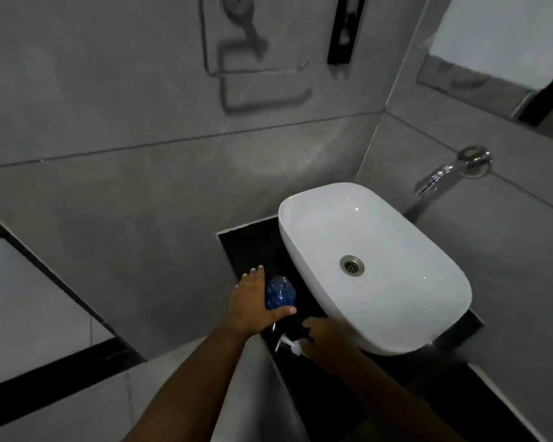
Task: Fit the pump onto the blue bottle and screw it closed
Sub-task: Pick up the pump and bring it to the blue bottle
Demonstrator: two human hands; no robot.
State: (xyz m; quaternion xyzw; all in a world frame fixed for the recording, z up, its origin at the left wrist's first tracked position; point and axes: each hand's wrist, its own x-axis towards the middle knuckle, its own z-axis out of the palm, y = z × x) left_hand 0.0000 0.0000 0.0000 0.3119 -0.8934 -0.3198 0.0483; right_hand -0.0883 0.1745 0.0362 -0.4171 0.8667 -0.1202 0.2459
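1 glossy blue bottle (280, 292), pump (287, 343) off

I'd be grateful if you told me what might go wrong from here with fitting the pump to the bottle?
1. The glossy blue bottle sits on a narrow black ledge between the wall and the white oval basin; the left hand only cups it, so it may tip.
2. The white pump under the right hand is in a dim, cramped spot, so it may go on crooked.

Left hand (251, 303) cups the blue bottle (279, 293); right hand (324, 338) grips the pump (288, 343).
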